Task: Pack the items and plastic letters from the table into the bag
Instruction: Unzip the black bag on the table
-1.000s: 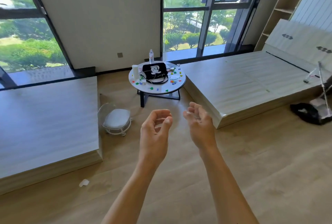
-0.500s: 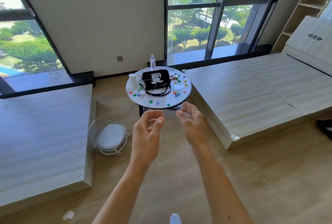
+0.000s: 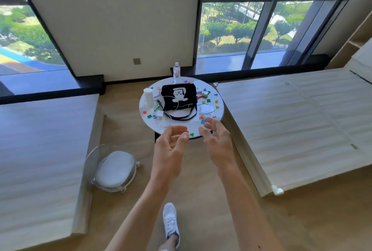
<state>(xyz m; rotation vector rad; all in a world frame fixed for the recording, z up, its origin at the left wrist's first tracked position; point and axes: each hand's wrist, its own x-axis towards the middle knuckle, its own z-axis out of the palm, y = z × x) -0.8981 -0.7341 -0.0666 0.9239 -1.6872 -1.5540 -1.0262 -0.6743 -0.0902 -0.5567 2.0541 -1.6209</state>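
At frame centre, left hand (image 3: 171,146) and right hand (image 3: 218,142) raised, both loosely curled and empty, at near edge of table (image 3: 187,124) with bag (image 3: 179,95) amid scattered letters (image 3: 209,100) (bottle (image 3: 176,71) at far rim).

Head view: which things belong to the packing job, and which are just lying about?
Job:
black bag with white bear print; scattered plastic letters; white cylinder; white charger; all on the round white table.

Lying about:
clear chair with white cushion on the floor; wooden platforms either side. Clear bottle at the table's far edge: cannot tell which.
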